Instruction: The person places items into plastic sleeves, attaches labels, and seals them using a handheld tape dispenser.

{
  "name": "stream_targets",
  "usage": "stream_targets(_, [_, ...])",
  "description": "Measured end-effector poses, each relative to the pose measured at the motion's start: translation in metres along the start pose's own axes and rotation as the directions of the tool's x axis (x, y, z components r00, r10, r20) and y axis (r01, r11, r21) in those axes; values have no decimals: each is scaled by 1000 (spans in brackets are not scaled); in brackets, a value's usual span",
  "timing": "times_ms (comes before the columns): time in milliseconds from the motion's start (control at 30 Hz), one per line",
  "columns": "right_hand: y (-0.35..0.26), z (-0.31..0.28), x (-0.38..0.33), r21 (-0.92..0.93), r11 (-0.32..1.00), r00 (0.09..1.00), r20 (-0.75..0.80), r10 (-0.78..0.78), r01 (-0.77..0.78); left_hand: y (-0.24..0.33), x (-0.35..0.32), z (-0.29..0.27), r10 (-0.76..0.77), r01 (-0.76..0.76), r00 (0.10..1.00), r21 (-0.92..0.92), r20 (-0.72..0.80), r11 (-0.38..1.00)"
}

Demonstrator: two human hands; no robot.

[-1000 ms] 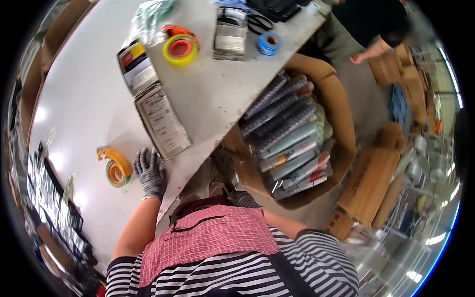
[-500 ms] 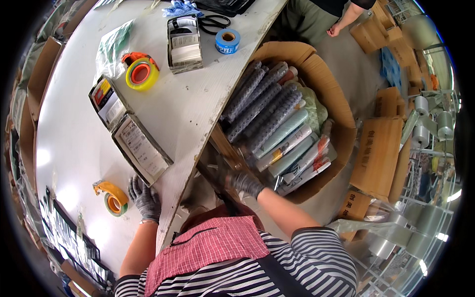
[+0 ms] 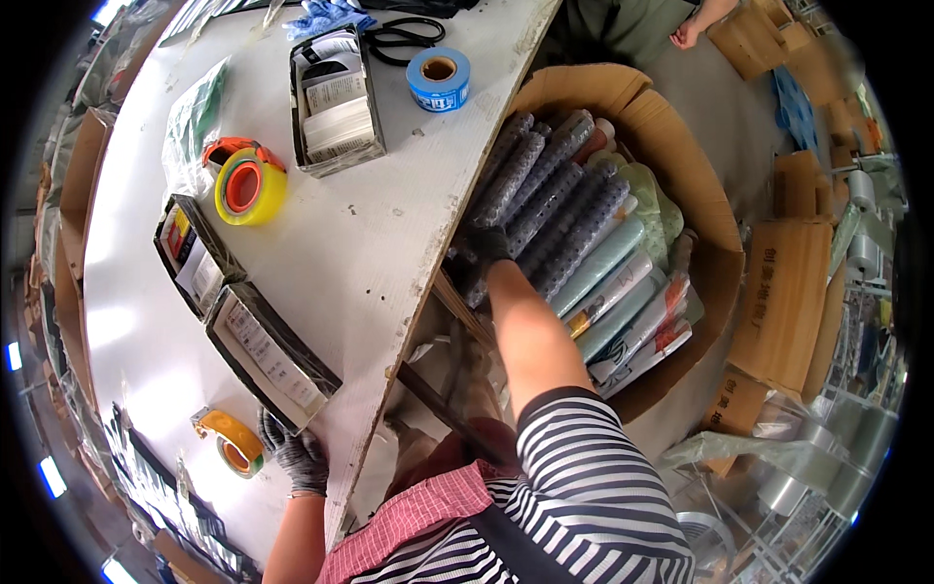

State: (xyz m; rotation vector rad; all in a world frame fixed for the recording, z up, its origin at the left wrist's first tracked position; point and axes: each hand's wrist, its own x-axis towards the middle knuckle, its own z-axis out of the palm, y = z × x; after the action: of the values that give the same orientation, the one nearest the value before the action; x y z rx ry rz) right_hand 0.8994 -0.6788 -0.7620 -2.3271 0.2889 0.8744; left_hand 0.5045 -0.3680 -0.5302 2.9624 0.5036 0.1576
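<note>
In a grey glove, my left hand (image 3: 295,455) lies on the white table (image 3: 360,282), fingers spread, close to a tape dispenser (image 3: 232,438) and the end of a tray of labels (image 3: 272,355). My right hand (image 3: 479,251), gloved in dark grey, reaches into a large cardboard box (image 3: 715,185) beside the table. It is at the near end of the dark patterned rolls (image 3: 538,200), and its fingers are mostly hidden among them. Lighter wrapped rolls (image 3: 605,263), some with printed pictures, fill the rest of the box.
Another label box (image 3: 336,102), a blue tape roll (image 3: 438,78), black scissors (image 3: 404,39) and a yellow tape roll (image 3: 250,190) rest on the table. Cartons (image 3: 778,292) and a rack with film rolls stand at the right. Another person's hand (image 3: 686,36) shows at the top.
My right hand has moved forward from beside the box's near edge to in among the dark rolls. The left hand stays on the table. The whole view has shifted slightly.
</note>
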Motion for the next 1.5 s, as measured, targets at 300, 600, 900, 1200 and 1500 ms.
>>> stream_targets(300, [82, -110, -195, 932, 333, 961, -51, -271, 143, 1, -18, -18, -160, 158, 985, 37, 59, 987])
stream_targets(600, [-36, -151, -351, 975, 10, 776, -172, -607, 224, 4, -11, -37, -87, 89, 996, -48, 34, 995])
stream_targets(900, [-85, -90, -448, 885, 451, 688, 257, -679, 115, -61, -68, -95, -414, 310, 863, -344, -291, 886])
stream_targets(1200, [-101, -67, -464, 794, 588, 687, 340, -642, 157, -133, -73, -66, -765, 622, 526, -782, 372, 48])
stream_targets(1500, [-165, 14, -529, 731, 610, 529, 402, -748, 306, -123, -57, -46, -606, 523, 746, -806, 277, 275])
